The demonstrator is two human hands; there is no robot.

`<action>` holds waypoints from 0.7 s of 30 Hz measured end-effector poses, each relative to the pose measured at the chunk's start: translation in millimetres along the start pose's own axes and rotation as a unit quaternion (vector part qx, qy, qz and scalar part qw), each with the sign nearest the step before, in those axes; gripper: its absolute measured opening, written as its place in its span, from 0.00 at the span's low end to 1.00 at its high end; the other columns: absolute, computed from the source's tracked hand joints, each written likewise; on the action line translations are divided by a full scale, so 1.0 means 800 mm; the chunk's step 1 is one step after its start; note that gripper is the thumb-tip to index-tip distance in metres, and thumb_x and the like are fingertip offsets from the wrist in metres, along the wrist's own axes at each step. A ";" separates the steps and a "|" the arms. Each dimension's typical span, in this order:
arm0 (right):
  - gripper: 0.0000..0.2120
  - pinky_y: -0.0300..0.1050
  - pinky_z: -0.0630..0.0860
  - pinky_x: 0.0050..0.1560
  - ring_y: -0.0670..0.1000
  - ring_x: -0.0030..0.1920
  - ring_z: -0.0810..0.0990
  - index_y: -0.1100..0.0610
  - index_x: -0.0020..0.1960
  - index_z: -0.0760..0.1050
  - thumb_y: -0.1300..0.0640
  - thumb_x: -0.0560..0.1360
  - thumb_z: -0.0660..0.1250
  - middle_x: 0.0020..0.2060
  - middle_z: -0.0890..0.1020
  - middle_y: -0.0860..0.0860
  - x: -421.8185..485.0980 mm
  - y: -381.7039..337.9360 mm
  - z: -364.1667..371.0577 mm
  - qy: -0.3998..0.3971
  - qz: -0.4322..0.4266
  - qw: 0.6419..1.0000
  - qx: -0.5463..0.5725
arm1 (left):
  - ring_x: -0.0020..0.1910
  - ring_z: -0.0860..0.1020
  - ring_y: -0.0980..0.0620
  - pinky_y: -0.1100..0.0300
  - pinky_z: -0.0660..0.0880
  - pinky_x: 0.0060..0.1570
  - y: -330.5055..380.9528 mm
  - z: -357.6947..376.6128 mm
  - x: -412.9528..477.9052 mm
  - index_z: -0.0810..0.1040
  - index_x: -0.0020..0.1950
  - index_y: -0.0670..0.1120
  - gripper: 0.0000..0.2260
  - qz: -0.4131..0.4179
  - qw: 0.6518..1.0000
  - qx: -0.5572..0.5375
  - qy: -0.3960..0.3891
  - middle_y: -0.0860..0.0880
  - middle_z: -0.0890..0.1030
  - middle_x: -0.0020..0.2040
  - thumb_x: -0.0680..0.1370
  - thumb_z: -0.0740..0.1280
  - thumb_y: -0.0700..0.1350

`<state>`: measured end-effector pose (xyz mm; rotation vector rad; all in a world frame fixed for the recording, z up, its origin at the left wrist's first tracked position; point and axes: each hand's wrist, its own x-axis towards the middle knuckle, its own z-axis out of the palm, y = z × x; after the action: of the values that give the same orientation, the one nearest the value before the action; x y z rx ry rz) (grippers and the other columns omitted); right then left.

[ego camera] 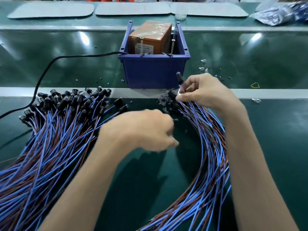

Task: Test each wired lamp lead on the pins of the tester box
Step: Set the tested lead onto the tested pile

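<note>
Wires fill most of what I see: a big heap of blue-and-brown lamp leads [55, 130] lies on the green bench [275, 139] at left, black lamp heads pointing away from me. My right hand [205, 90] pinches the lamp ends of a second bundle [211, 147] that curves down the right side, one lamp head [180, 78] sticking up just in front of the blue bin [154, 70]. Inside that bin sits the orange tester box [150, 39], with two upright screw pins [141, 46] at its near rim. My left hand [143, 129] is blurred between the two bundles, fingers curled; I cannot tell whether they grip anything. A black cable [50, 67] runs from the bin off to the left.
</note>
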<state>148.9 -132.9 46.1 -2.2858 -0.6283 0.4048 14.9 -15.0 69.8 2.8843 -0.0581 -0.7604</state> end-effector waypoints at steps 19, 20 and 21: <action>0.11 0.27 0.65 0.28 0.37 0.29 0.72 0.50 0.41 0.79 0.43 0.70 0.72 0.29 0.76 0.43 -0.001 -0.013 0.013 -0.010 -0.048 0.999 -0.014 | 0.51 0.78 0.42 0.56 0.70 0.45 -0.108 0.017 0.023 0.81 0.48 0.48 0.08 -0.313 0.920 -0.093 0.217 0.44 0.81 0.50 0.71 0.71 0.49; 0.11 0.28 0.66 0.29 0.37 0.28 0.72 0.51 0.42 0.80 0.43 0.70 0.72 0.28 0.76 0.43 -0.001 -0.015 0.017 -0.020 -0.060 0.998 0.001 | 0.50 0.78 0.42 0.56 0.72 0.45 -0.105 0.013 0.021 0.82 0.45 0.49 0.06 -0.300 0.920 -0.102 0.231 0.44 0.82 0.49 0.71 0.72 0.49; 0.11 0.30 0.69 0.34 0.38 0.29 0.72 0.52 0.43 0.80 0.44 0.71 0.72 0.29 0.77 0.44 -0.001 -0.018 0.020 -0.038 -0.070 0.997 0.015 | 0.49 0.78 0.41 0.56 0.73 0.45 -0.101 0.008 0.018 0.81 0.41 0.50 0.04 -0.285 0.918 -0.114 0.251 0.44 0.82 0.47 0.71 0.72 0.50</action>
<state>136.5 -115.9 45.4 -2.1905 -0.8100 0.4326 24.1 62.9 44.1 2.7695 0.8951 -0.0475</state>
